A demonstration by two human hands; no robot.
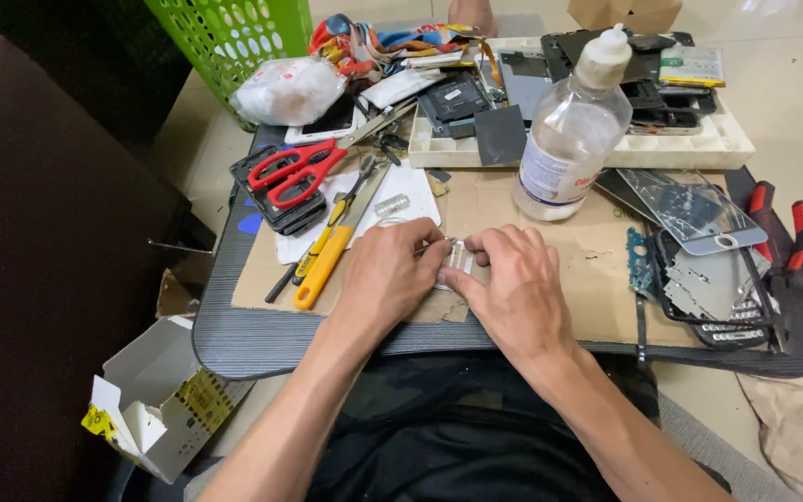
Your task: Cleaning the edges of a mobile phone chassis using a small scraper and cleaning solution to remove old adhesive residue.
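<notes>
**Two hands pinching one small part**

Both hands are closing on a small clear part [457,257] between them: left hand [385,274] and right hand [511,286] are gripping it with fingertips over the cardboard [587,297]. It is looking slippery; a hard squeeze could be flicking it away. Beyond the right hand, the bottle [571,130] is standing close, risking a knock. Farther right, cracked glass [690,209] could be cutting a stray wrist.
</notes>
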